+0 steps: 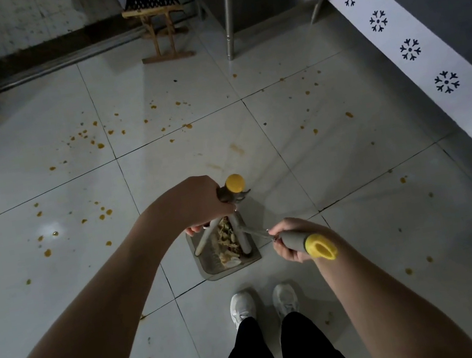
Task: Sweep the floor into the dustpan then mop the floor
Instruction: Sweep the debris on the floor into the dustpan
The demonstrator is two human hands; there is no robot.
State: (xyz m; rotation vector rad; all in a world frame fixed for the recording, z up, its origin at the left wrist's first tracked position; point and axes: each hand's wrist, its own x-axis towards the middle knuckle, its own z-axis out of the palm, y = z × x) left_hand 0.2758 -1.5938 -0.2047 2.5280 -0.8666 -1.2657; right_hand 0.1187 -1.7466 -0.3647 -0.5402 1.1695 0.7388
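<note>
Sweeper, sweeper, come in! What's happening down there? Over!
Left hand grips far handle, right hand grips near handle. Dustpan holds scraps. Orange spots all around. Over.

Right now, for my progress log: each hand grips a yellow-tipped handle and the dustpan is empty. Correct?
Not empty: the head view shows the dustpan holding scraps. The left hand and right hand do each grip a yellow-tipped handle.

We stand on a floor [334, 163] of pale glossy tiles with dark joints. Orange spots [98, 145] are scattered across it. A grey dustpan [212, 270] holding scraps [226, 242] sits just ahead of our white shoes [242, 306]; a wooden stool [161, 20] and metal legs [227, 25] stand by the far wall.
</note>
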